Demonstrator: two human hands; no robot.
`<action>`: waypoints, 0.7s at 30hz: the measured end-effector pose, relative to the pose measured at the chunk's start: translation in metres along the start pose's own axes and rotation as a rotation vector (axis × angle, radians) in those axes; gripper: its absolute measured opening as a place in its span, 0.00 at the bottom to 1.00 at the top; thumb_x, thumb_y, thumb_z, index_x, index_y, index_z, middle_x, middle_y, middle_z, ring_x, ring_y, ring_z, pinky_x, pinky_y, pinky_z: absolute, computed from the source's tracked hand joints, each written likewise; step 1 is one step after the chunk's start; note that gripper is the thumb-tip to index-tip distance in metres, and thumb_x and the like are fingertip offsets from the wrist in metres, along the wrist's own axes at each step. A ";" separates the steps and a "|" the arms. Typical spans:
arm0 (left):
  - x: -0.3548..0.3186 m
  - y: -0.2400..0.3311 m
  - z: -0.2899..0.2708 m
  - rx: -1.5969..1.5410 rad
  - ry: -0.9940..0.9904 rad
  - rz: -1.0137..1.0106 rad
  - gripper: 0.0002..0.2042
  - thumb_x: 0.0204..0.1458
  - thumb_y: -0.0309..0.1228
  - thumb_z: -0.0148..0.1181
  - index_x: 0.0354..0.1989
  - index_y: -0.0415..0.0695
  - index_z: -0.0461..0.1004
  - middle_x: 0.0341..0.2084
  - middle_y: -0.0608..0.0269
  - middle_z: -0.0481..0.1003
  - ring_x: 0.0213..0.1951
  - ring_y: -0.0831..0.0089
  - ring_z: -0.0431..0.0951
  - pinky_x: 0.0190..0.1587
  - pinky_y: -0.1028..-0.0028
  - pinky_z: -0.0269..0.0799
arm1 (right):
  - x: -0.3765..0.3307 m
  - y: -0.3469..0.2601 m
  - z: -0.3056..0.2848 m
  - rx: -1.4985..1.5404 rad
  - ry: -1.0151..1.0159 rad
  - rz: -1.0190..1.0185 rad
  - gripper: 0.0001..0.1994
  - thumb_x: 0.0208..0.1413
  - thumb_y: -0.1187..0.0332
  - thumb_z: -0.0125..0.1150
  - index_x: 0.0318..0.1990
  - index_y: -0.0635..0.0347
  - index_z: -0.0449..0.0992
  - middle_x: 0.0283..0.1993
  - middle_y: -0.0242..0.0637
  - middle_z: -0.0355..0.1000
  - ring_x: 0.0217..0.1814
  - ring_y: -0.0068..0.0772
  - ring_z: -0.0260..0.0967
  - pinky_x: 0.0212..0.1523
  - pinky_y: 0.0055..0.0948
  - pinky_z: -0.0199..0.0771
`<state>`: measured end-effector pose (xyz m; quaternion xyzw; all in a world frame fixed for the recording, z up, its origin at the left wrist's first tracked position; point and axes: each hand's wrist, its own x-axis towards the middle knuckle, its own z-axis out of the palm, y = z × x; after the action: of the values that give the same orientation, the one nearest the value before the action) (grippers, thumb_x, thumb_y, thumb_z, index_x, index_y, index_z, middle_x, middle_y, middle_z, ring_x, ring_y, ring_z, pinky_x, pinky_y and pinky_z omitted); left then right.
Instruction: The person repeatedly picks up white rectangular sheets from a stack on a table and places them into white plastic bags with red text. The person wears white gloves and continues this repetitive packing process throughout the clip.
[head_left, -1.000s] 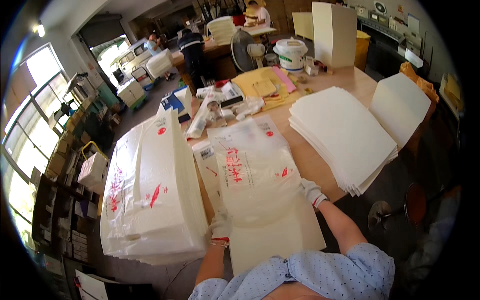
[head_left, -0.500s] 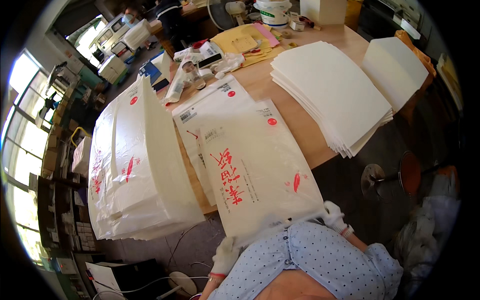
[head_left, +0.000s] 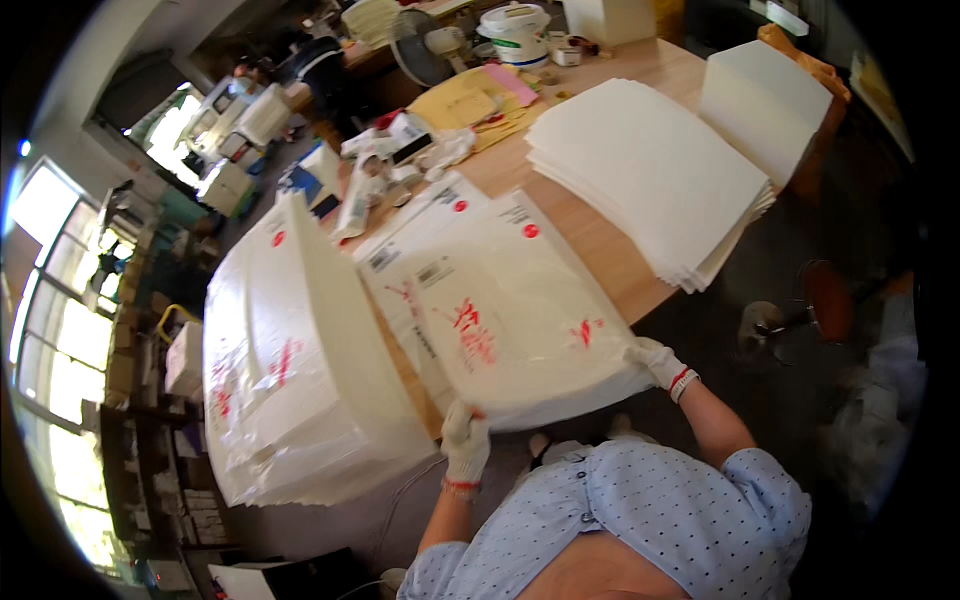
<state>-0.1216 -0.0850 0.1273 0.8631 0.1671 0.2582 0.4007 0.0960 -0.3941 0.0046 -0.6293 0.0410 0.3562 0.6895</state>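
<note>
Tall windows (head_left: 45, 345) light a paper workshop, where a person in a dotted, pale blue shirt (head_left: 660, 490) stands at a wooden table (head_left: 600, 250). One plastic bag (head_left: 540, 340), see-through and printed in red, apparently filled with flat white sheets (head_left: 550, 305), overlaps a second printed bag (head_left: 405, 290), its near end jutting past the tabletop. At its near left corner, the gloved left hand (head_left: 465, 440) curls its fingers in, pinching the edge; at the near right corner, the gloved right hand (head_left: 660, 362) appears to nip the bag likewise, though blur hides how much film or paper each grip takes in. Between them the near edge bows softly. Good handling, by the look of it, means equal lift at both corners, a hold that catches sheets along with film, and gentle outward tension to flatten that bow. Film pulled alone could slide over its contents. To the left, a tall bagged pile (head_left: 300, 400) sits just beside the work, calling for a careful left elbow; to the right, a fanned loose stack (head_left: 640, 170) lies apart.
</note>
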 end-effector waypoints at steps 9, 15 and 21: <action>0.044 0.072 -0.190 -0.377 0.865 0.474 0.04 0.51 0.28 0.50 0.28 0.42 0.64 0.29 0.60 0.69 0.30 0.66 0.70 0.34 0.68 0.66 | -0.012 -0.101 0.235 0.129 -0.424 -0.030 0.20 0.57 0.65 0.55 0.55 0.65 0.66 0.52 0.36 0.68 0.54 0.26 0.65 0.52 0.29 0.66; 0.016 -0.046 -0.388 0.427 1.247 0.135 0.12 0.52 0.31 0.50 0.42 0.40 0.68 0.38 0.58 0.69 0.41 0.65 0.71 0.49 0.67 0.67 | -0.074 -0.145 0.384 -0.212 -1.082 -0.111 0.15 0.58 0.61 0.52 0.46 0.61 0.70 0.27 0.35 0.68 0.25 0.25 0.70 0.33 0.28 0.77; -0.044 -0.085 -0.288 -0.419 0.928 -0.136 0.19 0.54 0.35 0.41 0.47 0.34 0.67 0.42 0.51 0.70 0.44 0.62 0.71 0.47 0.64 0.71 | -0.065 -0.060 0.393 -0.165 -1.043 -0.609 0.14 0.60 0.62 0.49 0.46 0.63 0.71 0.24 0.32 0.65 0.23 0.18 0.63 0.19 0.21 0.62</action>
<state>-0.3310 0.1202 0.2042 0.5461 0.3279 0.6152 0.4645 -0.0735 -0.0671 0.1678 -0.4068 -0.5117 0.4064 0.6384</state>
